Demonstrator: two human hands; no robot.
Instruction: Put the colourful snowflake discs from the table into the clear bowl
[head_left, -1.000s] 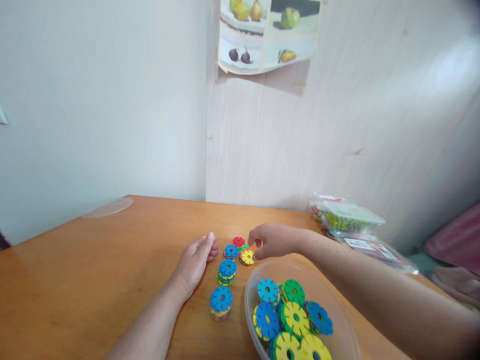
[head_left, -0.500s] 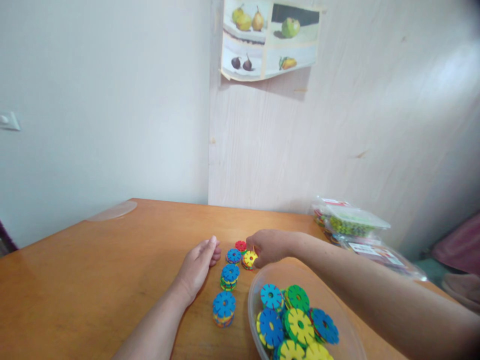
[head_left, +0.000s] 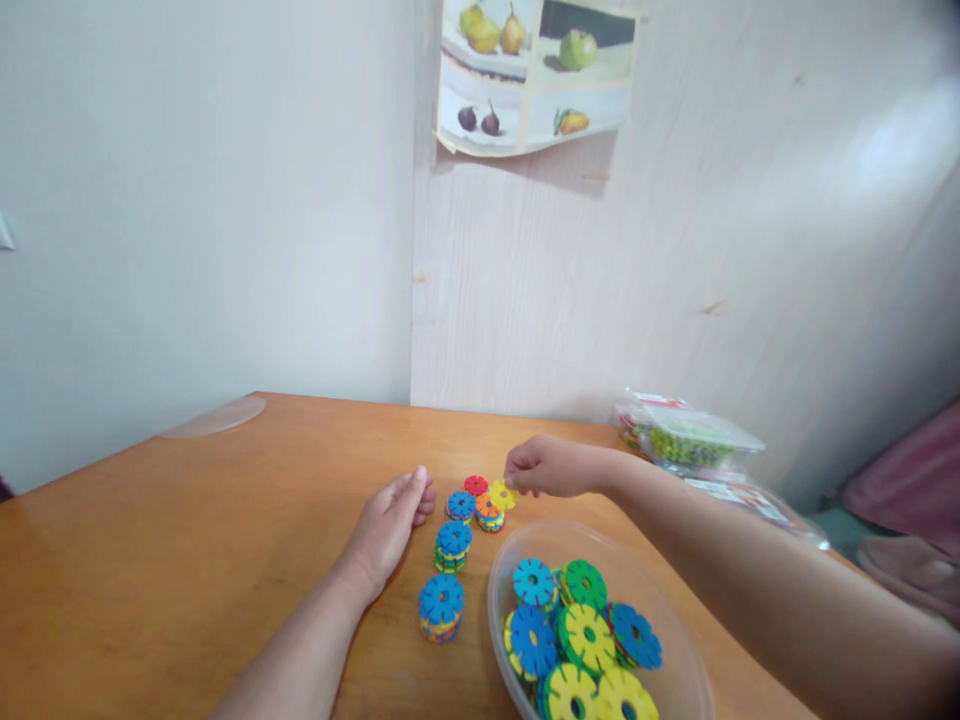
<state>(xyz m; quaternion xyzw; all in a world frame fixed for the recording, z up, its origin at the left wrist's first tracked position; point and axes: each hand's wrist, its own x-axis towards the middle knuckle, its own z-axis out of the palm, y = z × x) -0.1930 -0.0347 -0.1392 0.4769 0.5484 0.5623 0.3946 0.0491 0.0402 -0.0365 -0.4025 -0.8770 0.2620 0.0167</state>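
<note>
Yellow disc (head_left: 502, 494) now off the stack (head_left: 490, 514), leaving orange on top. I've got it pinched in the right hand's (head_left: 553, 466) fingers, just above. Left hand (head_left: 390, 525) curled; can't tell if holding.

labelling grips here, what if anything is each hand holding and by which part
The right hand holds a yellow notched disc by its rim, on the right side. Nothing shows in the left hand, though its palm is hidden.

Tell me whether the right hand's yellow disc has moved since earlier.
Yes: the yellow disc has shifted up and rightward in view against the red disc.
</note>
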